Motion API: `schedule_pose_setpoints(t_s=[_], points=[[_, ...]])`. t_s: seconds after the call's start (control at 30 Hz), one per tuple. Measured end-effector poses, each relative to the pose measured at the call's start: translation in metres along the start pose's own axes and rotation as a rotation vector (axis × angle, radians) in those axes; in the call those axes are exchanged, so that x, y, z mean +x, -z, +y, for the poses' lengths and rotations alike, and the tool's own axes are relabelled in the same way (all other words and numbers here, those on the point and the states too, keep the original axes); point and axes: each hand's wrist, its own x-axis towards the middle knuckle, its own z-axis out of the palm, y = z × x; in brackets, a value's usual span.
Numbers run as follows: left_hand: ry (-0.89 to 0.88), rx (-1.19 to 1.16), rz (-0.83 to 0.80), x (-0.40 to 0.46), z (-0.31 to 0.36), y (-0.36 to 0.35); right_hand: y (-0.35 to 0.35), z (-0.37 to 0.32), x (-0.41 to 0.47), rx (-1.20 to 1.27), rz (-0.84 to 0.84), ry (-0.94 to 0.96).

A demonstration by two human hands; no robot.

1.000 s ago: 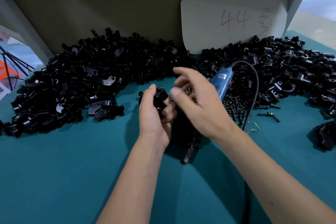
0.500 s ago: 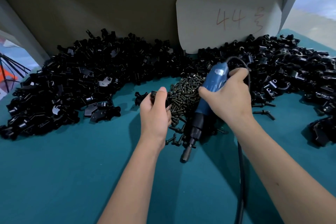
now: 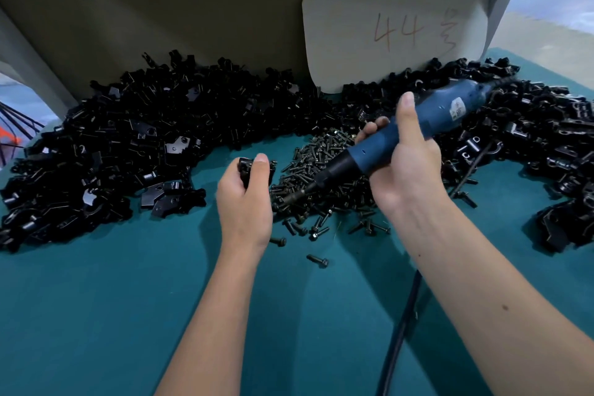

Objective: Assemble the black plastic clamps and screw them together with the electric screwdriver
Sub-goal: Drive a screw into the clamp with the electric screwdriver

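My left hand grips a black plastic clamp, mostly hidden by my fingers and thumb. My right hand is wrapped round the blue electric screwdriver, which is lifted off the table and tilted. Its dark nose and bit point down-left, just right of my left hand, over a heap of small dark screws. Its black cable trails toward me under my right forearm.
Large piles of black clamp parts lie on the teal table at the back left and right. A pale card marked "44" leans on the back wall. Loose screws lie in front of the heap.
My right hand took hold of the screwdriver, lifted it off the table and swung its tip left toward my left hand. My left hand with the clamp stayed about where it was.
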Motion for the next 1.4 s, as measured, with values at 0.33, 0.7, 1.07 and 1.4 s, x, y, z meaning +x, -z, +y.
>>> schedule_pose_setpoints(t_s=[0.33, 0.7, 1.07, 1.4], points=[[-0.237, 0.555, -0.112, 0.003, -0.008, 0.023, 0.007, -0.002, 0.003, 0.136, 0.308, 0.034], [-0.260, 0.639, -0.143, -0.001, -0.005, 0.016, 0.004, 0.006, -0.001, 0.152, 0.275, 0.029], [-0.423, 0.758, -0.112, -0.009, -0.002, 0.002, 0.006, 0.001, 0.003, 0.208, 0.384, 0.102], [-0.397, 0.728, -0.083, -0.016, -0.002, -0.008, 0.007, 0.001, 0.005, 0.208, 0.394, 0.145]])
